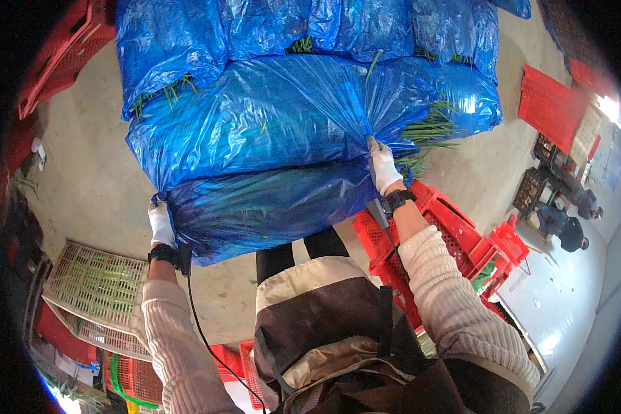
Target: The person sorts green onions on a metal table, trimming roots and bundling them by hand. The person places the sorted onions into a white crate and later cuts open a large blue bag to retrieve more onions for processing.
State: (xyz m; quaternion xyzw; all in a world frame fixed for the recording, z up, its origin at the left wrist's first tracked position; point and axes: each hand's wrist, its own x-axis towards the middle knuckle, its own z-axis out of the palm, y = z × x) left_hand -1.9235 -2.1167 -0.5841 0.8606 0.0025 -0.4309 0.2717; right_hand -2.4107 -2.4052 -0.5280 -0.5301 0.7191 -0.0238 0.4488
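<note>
In front of me is a long, full bag of blue plastic film (pixel 269 207), with folds drawn tight towards both of its ends. My left hand (pixel 160 225), in a white glove, grips the gathered plastic at the left end. At the right end my right hand (pixel 383 165), gloved too, clutches a bunched part of the film. Green leaf tips (pixel 429 129) stick out of the plastic just past my right hand. More blue bags (pixel 171 41) with leaf tips showing at their edges lie side by side beyond it.
Red plastic crates (pixel 445 222) stand close by on the right. A pale slatted crate (pixel 98 279) is at the lower left, above red crates (pixel 134 375). Another red crate (pixel 72 57) stands at the upper left. Two people (pixel 561 225) are at dark crates far right.
</note>
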